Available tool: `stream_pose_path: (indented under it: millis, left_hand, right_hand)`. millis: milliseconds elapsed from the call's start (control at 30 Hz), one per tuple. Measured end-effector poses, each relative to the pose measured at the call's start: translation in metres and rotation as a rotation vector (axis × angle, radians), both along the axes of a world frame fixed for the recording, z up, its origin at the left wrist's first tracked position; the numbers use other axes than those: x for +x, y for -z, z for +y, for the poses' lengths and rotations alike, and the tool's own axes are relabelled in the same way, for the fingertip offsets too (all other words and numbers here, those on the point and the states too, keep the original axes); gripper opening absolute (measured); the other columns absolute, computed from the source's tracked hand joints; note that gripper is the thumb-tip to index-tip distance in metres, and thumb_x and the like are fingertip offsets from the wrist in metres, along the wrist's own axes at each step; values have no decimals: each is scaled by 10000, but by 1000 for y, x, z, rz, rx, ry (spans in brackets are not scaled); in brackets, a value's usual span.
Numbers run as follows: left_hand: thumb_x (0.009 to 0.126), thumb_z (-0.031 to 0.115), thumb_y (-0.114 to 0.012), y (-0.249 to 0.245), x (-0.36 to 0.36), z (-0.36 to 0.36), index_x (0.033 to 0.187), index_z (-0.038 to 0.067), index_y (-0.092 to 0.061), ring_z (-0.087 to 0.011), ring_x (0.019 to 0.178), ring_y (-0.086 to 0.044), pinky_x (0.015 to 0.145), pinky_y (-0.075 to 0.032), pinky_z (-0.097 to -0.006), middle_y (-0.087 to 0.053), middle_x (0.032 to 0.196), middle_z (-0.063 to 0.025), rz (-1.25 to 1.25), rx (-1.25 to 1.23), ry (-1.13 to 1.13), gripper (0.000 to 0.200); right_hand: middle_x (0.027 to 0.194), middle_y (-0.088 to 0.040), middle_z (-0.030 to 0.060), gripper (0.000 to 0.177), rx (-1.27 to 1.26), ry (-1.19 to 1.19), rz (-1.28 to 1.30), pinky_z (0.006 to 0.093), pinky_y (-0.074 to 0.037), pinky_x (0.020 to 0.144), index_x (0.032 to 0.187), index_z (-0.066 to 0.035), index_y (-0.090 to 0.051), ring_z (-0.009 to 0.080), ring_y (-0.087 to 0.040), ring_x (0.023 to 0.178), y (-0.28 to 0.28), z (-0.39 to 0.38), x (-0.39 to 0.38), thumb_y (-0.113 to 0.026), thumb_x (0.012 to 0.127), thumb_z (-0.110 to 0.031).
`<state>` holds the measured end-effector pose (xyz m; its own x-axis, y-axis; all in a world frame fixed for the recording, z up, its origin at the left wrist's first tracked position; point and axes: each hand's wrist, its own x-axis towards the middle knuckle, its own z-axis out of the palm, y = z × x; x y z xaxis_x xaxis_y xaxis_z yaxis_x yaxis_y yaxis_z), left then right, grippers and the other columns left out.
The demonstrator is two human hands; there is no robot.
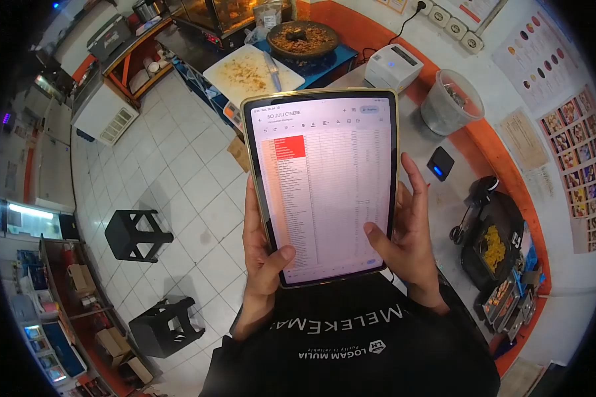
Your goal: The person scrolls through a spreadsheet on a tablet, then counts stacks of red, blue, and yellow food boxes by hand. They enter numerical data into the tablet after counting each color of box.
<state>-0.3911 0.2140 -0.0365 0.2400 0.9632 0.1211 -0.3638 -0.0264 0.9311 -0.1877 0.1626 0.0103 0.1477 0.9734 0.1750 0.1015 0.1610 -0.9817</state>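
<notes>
Left hand (263, 261) and right hand (409, 241) are being pinched onto the sides of the tablet (334, 192); between them, nearer than the cutting board (238, 73), its long axis is being pointed boardward, top foremost.

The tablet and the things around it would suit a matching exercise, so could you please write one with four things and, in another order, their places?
Things
1. Tablet
2. Knife
3. Stools
4. Yellow food

Places
A. On the tiled floor
B. In the black pan
C. Between the left hand and the right hand
D. On the white cutting board

Right pairs: 1-C, 2-D, 3-A, 4-B
</notes>
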Motion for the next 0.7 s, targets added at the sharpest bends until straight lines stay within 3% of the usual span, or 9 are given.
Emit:
stream_pose_path:
  millis: [267,333,400,700]
  left_hand:
    - [655,270,-711,-7,23,-9,1546,54,-63,-279,1392,-359,1132,-307,-418,-274,1542,-199,37,36,-2,1123]
    - [661,258,-711,-6,27,-10,1545,47,-60,-281,1386,-368,1128,-314,-419,-279,1539,-201,28,67,-3,1118]
    - [665,235,-702,-7,31,-11,1544,41,-57,-284,1378,-380,1124,-320,-418,-285,1536,-204,24,79,-5,1108]
    - [634,104,-627,-21,47,-17,1545,37,-50,-289,1349,-416,1112,-332,-396,-311,1523,-211,-1,99,-17,1080]
  right_hand:
    - [1476,-318,220,944,-134,-63,-33,450,-380,1083,1510,-63,-121,315,-364,1373,-14,-11,29,-642,738,90]
    - [1434,-398,196,995,-118,-62,-170,337,-441,956,1515,-67,-107,244,-500,1238,-10,-13,36,-615,673,87]
    - [1418,-427,178,1028,-97,-87,-224,286,-466,902,1519,-69,-94,209,-540,1197,-7,-14,44,-602,639,88]
    - [1517,-249,176,1049,-10,-276,-157,359,-302,1088,1528,-50,-50,247,-292,1401,-11,-14,70,-593,646,111]
